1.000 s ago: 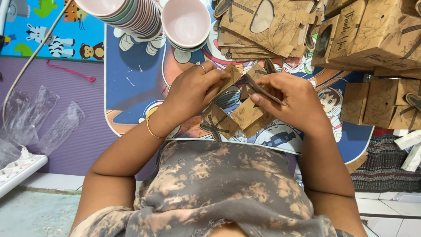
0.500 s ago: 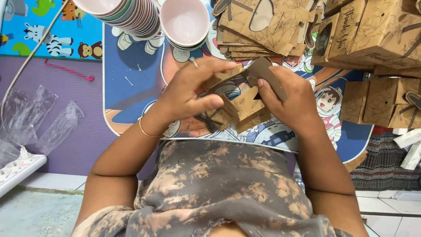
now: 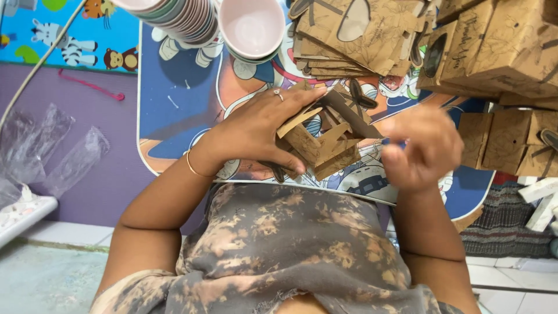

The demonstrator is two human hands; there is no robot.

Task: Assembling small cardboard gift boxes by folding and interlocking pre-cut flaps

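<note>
Your left hand (image 3: 256, 131) clasps the half-folded cardboard box (image 3: 325, 136): light, creasable, so hold its stiff edges. Your right hand (image 3: 421, 148), at three o'clock, is blurred; its grip I cannot tell.

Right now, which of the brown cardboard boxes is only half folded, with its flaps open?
The cardboard box held in the left hand; its flaps stick out loose, while the boxes at right are closed and stacked.
</note>
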